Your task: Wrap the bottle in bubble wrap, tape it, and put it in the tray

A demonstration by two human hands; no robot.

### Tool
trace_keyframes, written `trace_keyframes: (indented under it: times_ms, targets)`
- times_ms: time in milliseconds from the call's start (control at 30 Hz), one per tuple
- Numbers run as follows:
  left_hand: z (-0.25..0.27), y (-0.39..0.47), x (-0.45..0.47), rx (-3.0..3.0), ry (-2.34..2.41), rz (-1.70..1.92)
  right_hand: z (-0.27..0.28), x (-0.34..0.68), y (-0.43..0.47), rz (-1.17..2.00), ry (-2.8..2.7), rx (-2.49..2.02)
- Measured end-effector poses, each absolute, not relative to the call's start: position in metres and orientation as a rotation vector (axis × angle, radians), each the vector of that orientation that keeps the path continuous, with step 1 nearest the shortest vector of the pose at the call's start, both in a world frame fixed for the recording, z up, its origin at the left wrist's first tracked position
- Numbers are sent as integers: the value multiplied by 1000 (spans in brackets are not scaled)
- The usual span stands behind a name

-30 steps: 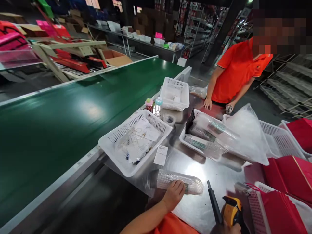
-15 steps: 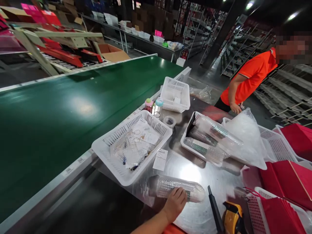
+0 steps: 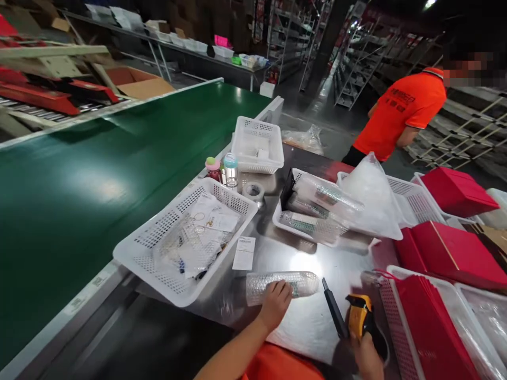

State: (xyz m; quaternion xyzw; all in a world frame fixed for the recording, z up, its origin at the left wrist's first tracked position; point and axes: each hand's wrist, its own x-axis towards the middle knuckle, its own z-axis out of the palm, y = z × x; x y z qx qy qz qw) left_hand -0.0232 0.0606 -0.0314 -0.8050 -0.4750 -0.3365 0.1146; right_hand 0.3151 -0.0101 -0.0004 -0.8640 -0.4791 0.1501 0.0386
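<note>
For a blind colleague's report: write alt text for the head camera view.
At a steel packing table beside a green conveyor belt, the person's left hand rests on a bubble-wrapped roll and the right hand grips a yellow tape dispenser. White baskets and red boxes surround them.

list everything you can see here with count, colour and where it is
bubble-wrapped roll: 1, clear, on the steel table under the left hand
scanner: 1, yellow and black, near edge, in the right hand
paper slip: 1, white, on the table by the near basket
baskets: at least 5, white, across the table
tape roll: 1, clear, between baskets
small bottles: 2, pink cap and blue cap, by the belt
red bags: several, right side
conveyor belt: 1, green, left
table: 1, steel
co-worker: 1, orange shirt, far right
left hand: on the roll
right hand: grips the scanner
</note>
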Motion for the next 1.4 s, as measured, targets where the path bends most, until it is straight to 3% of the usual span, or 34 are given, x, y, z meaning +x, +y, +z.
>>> trace_keyframes:
  times_ms: [267, 467, 733, 867, 1167, 1400]
  targets:
    - [-44, 35, -33, -2517, -1375, -784, 23, 286, -26, 331, -1649, -2743]
    - [-32, 22, -47, -2555, -1546, -521, 27, 267, -63, 287, -1615, -2342]
    - [-40, 28, -60, -2745, -1654, -649, 79, 177, -73, 1036, -1166, -1975]
    - [-51, 27, -60, -2752, -1719, -656, 92, 126, -47, 1196, -1000, -1768]
    - [-48, 27, -61, -2660, -1892, -664, 62, 76, -4, 1033, -1014, -1939]
    - [1, 45, -64, -2613, -2017, -475, 62, 72, -14, 1018, -979, -1956]
